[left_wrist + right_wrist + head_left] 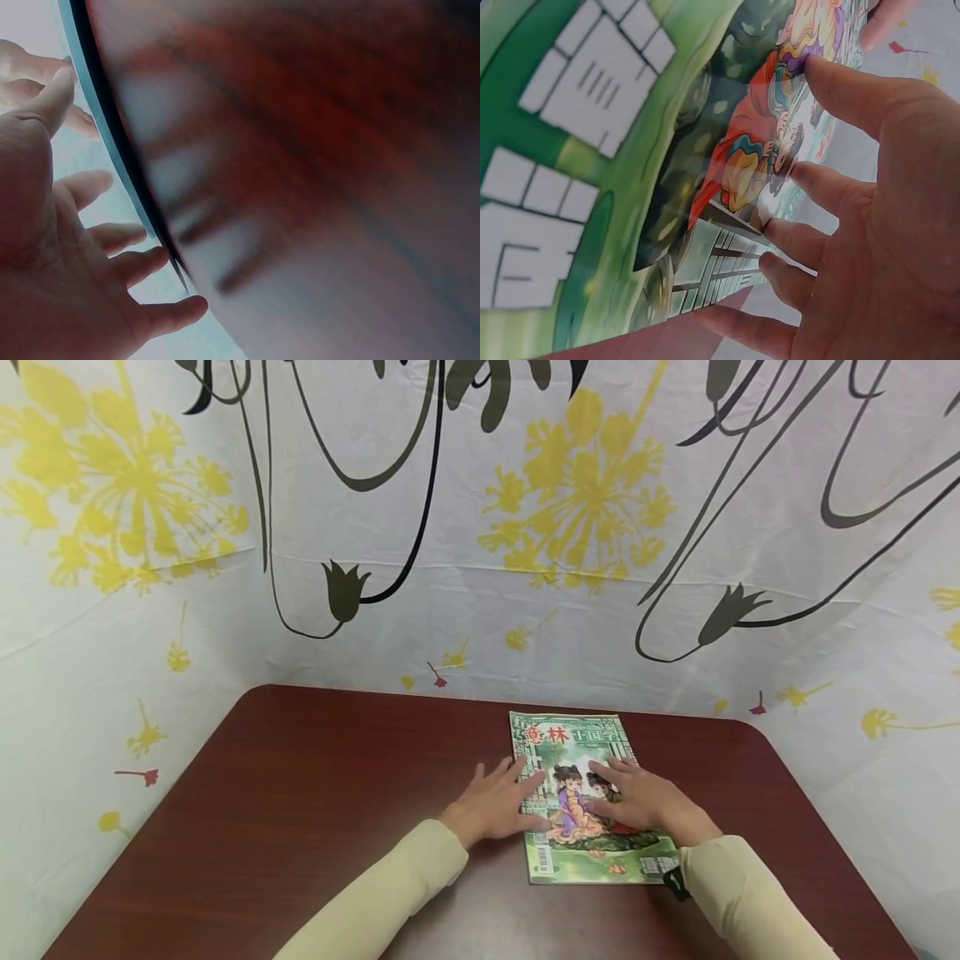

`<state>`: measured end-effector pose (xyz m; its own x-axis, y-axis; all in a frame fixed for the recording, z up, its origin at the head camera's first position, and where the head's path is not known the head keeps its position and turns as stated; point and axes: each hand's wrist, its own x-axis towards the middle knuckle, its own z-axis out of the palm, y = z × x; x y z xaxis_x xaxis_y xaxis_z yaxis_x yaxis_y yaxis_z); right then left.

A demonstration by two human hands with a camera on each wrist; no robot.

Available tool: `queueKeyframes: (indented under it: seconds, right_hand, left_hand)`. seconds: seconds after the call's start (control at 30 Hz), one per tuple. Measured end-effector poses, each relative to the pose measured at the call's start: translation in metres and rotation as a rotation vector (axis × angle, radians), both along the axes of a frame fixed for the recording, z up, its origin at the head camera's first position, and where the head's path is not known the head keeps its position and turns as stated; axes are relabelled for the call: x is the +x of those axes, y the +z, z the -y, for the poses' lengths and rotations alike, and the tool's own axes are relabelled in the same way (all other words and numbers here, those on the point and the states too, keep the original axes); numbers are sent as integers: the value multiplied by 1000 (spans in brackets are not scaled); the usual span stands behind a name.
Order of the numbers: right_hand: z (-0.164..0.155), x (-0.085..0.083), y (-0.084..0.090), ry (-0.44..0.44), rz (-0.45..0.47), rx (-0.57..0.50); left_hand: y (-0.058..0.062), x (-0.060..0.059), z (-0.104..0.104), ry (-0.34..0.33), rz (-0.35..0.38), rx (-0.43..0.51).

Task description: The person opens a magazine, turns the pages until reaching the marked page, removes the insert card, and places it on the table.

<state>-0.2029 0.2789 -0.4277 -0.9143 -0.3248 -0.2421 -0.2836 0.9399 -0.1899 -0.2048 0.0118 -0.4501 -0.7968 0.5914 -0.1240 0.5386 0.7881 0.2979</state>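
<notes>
The magazine (pixel 573 814) lies on the right part of the red-brown table (pixel 300 802). The left hand (pixel 489 803) lies across its left edge, fingers spread wide. The right hand (pixel 647 799), apart from the left, crosses its right edge, fingers spread.

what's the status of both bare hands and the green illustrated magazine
Left hand, right hand: fingers spread at left and right sides of magazine. Magazine closed, cover up on dark red-brown table. Hands partly hide its cover.

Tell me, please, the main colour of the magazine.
Green; the magazine shows best in the head view.
</notes>
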Motion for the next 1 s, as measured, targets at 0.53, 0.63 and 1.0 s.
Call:
queueKeyframes:
  seconds: [0.53,0.63,1.0]
  right_hand:
    - [32,-8,-2,9,-16,13]
    - [37,-9,-3,0,-7,8]
    - [50,-12,-3,15,12,-47]
  left_hand:
    - [7,-6,13,42,27,-53]
    - [7,-8,17,54,33,-39]
    - [16,-14,35,54,25,-68]
